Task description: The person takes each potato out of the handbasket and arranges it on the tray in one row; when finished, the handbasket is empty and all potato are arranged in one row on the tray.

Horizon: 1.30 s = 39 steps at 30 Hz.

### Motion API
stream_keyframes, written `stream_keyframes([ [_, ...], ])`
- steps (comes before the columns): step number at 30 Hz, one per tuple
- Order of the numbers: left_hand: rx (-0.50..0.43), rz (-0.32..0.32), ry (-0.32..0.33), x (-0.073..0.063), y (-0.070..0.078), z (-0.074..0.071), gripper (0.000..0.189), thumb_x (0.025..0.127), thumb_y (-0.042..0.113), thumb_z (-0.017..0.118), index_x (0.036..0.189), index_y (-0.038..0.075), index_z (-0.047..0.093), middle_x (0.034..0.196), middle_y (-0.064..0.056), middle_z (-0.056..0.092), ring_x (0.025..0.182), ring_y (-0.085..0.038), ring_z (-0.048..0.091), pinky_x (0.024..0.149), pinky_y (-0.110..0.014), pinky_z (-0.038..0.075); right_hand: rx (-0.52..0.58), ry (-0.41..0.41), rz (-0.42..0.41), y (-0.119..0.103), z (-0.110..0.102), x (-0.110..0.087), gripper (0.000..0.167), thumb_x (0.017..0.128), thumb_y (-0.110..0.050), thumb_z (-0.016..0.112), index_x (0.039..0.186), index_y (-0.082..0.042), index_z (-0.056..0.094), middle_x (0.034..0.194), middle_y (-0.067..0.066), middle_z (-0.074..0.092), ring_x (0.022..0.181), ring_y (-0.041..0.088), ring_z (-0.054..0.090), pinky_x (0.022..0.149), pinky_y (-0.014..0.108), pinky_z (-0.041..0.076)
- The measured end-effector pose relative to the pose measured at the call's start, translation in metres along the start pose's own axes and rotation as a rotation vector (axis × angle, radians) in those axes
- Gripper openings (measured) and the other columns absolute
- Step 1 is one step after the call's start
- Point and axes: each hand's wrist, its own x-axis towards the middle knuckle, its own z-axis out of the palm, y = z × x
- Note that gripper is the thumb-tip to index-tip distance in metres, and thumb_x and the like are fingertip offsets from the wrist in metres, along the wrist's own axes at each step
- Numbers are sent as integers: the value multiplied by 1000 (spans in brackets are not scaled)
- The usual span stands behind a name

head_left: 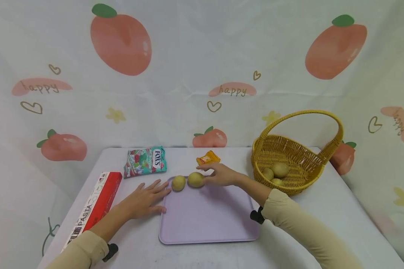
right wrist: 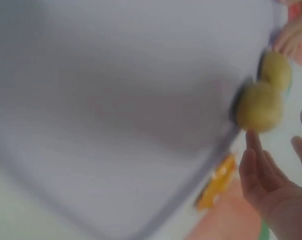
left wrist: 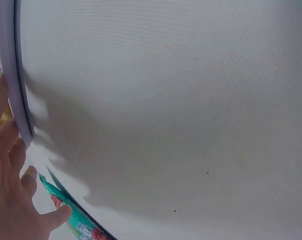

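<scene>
A lilac tray (head_left: 208,216) lies on the table. At its far left corner sit two potato-like yellow-brown pieces, one rounder (head_left: 178,183) and one more oval (head_left: 196,179), side by side. My right hand (head_left: 220,175) reaches over the far edge, its loosely bent fingertips right at the oval piece; in the right wrist view the fingers (right wrist: 256,155) stay apart, not wrapped round it. My left hand (head_left: 143,201) lies palm down with fingers spread at the tray's left edge, fingertips close to the rounder piece. The left wrist view shows it beside the tray rim (left wrist: 11,75).
A yellow wicker basket (head_left: 289,186) with a tall handle stands at the back right, holding several similar pieces (head_left: 280,169). Behind the tray lies a small orange packet (head_left: 208,158). A green FOX'S candy bag (head_left: 145,161) and a red-and-white PASTA box (head_left: 94,205) lie to the left.
</scene>
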Motion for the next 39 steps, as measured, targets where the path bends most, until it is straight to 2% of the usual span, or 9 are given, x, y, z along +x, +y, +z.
stream_keyframes([
  [5, 5, 0, -3, 0, -1, 1, 74, 93, 58, 58, 154, 19, 40, 162, -8, 31, 149, -39, 21, 109, -73, 21, 33, -41, -47, -4, -33, -26, 51, 93, -7, 68, 142, -2, 54, 140, 23, 54, 115, 37, 64, 93, 37, 55],
  [10, 9, 4, -2, 0, 0, 1, 74, 93, 57, 59, 154, 19, 40, 161, -9, 31, 149, -39, 22, 109, -73, 21, 24, -98, 17, -10, -69, -61, 55, 92, -10, 70, 143, -4, 52, 143, 20, 53, 117, 34, 63, 92, 39, 55],
  [13, 11, 5, -3, 1, 0, 1, 74, 93, 56, 59, 154, 19, 40, 161, -8, 31, 149, -39, 22, 109, -73, 22, -37, -114, 45, -6, -91, -81, 56, 93, -12, 70, 144, -4, 51, 143, 19, 52, 120, 34, 61, 95, 42, 54],
  [17, 11, 3, -2, 0, 1, 0, 74, 93, 56, 59, 153, 18, 40, 161, -8, 31, 149, -39, 22, 109, -73, 22, -99, -150, 50, 3, -120, -108, 57, 93, -11, 70, 144, 2, 49, 141, 23, 53, 121, 39, 59, 100, 51, 49],
  [22, 10, 1, -2, -2, 1, -1, 74, 93, 56, 60, 153, 17, 41, 161, -9, 32, 148, -40, 22, 109, -73, 22, -33, -254, 81, 19, -150, -132, 62, 92, -9, 70, 145, 9, 42, 146, 31, 44, 128, 50, 50, 103, 53, 46],
  [26, 13, 6, 1, -2, 2, -3, 74, 94, 56, 59, 153, 16, 41, 160, -10, 32, 148, -40, 24, 108, -73, 22, 25, -262, 150, 31, -170, -144, 67, 92, -12, 70, 148, 7, 39, 151, 31, 37, 135, 52, 40, 108, 55, 39],
  [30, 16, -1, -6, -2, 3, -4, 74, 94, 56, 58, 154, 17, 40, 161, -10, 32, 148, -40, 23, 109, -73, 22, 20, -248, 238, 43, -185, -151, 75, 92, -17, 71, 151, 7, 32, 155, 30, 30, 141, 51, 31, 113, 59, 30],
  [35, 15, -9, -18, -2, 2, -2, 75, 94, 57, 57, 154, 18, 38, 162, -9, 30, 149, -39, 22, 109, -72, 21, 65, -266, 300, 69, -191, -152, 80, 92, -10, 70, 152, 12, 22, 156, 35, 22, 144, 53, 17, 114, 62, 23],
  [39, 17, -12, -24, -1, 2, -2, 75, 94, 58, 57, 155, 19, 38, 162, -8, 30, 149, -38, 22, 110, -72, 21, 60, -262, 344, 86, -191, -151, 78, 93, -8, 67, 152, 11, 19, 155, 36, 20, 143, 54, 17, 111, 66, 26],
])
